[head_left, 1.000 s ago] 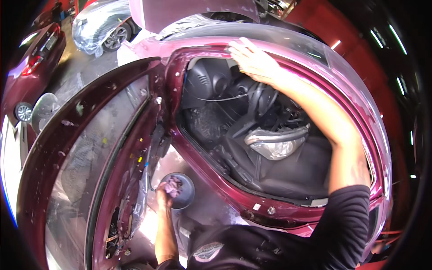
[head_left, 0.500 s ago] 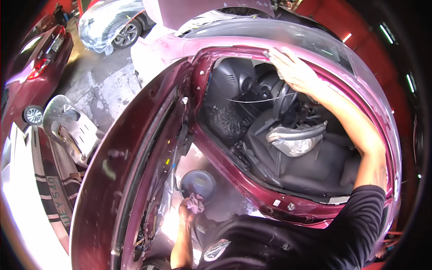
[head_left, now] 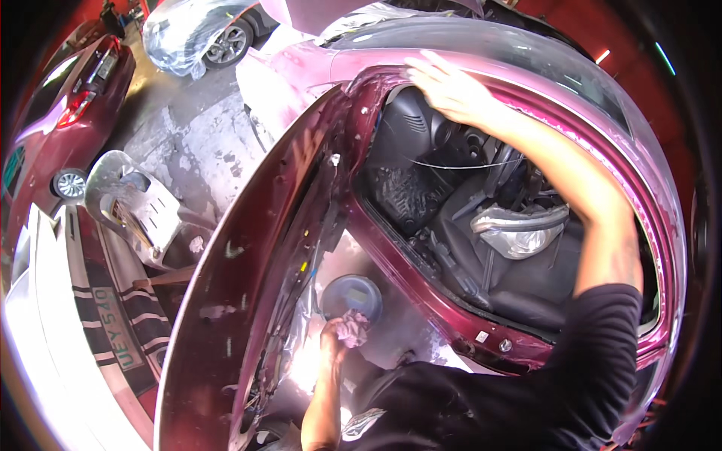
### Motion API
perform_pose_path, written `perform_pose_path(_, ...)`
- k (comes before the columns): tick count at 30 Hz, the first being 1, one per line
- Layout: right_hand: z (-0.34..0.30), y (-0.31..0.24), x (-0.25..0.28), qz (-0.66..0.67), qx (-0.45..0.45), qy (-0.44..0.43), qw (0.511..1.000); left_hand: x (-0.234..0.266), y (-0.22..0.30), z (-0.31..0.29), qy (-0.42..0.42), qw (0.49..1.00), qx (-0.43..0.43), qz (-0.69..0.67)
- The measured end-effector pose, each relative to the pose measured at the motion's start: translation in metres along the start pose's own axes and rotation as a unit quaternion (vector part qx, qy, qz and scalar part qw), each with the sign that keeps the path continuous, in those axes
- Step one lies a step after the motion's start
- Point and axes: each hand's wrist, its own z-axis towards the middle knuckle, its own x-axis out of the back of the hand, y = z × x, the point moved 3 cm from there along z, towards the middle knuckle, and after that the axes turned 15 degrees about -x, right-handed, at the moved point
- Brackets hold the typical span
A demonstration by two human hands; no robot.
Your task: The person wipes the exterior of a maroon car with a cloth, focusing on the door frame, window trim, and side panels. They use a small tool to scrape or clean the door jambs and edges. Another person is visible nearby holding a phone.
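My right hand (head_left: 449,92) lies on the upper door frame (head_left: 387,73) of a dark red car, near the front pillar. Its fingers are stretched out and nearly flat, and whatever is under the palm is hidden. Lower down, my left hand (head_left: 332,338) is closed on a crumpled pinkish cloth (head_left: 352,328). The cloth hangs just above a round grey-blue disc-shaped object (head_left: 353,292) by the sill. To the left, the car door (head_left: 218,301) stands wide open. Through the doorway, a headlight unit (head_left: 524,233) rests on the front seat (head_left: 519,301).
Beyond the door are a worn plastic chair (head_left: 154,214) and a striped bumper panel (head_left: 113,301). Another dark red car (head_left: 64,105) is parked at far left. A plastic-wrapped car (head_left: 199,37) stands at the back. A thin wire (head_left: 459,167) crosses the doorway.
My right hand has slid left along the upper door frame toward the front pillar. My left hand still grips the cloth near the round object. The whole view has shifted slightly.
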Motion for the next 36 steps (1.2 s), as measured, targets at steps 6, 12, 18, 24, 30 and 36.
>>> perform_pose_path(6,-0.007,-0.007,-0.006,-0.113,0.023,-0.128,0.985,-0.001,0.016,0.006,0.015,0.999,-0.014,-0.037)
perform_pose_path(12,0.013,-0.030,-0.022,-0.020,-0.047,-0.055,0.997,-0.014,0.022,0.018,-0.046,0.999,-0.007,-0.019)
perform_pose_path(18,-0.047,0.018,0.028,-0.026,-0.006,-0.079,0.997,-0.019,0.001,0.026,-0.030,0.999,-0.017,-0.039)
perform_pose_path(24,0.036,-0.035,-0.090,-0.041,0.000,-0.014,0.999,-0.002,-0.011,-0.010,0.003,1.000,0.014,0.009)
perform_pose_path(30,0.036,-0.048,-0.092,-0.098,-0.019,-0.073,0.992,-0.001,-0.009,-0.029,-0.012,0.999,0.036,0.015)
perform_pose_path(36,-0.073,-0.004,0.102,-0.070,-0.119,-0.037,0.990,-0.023,-0.009,0.001,-0.078,0.996,0.029,0.037)
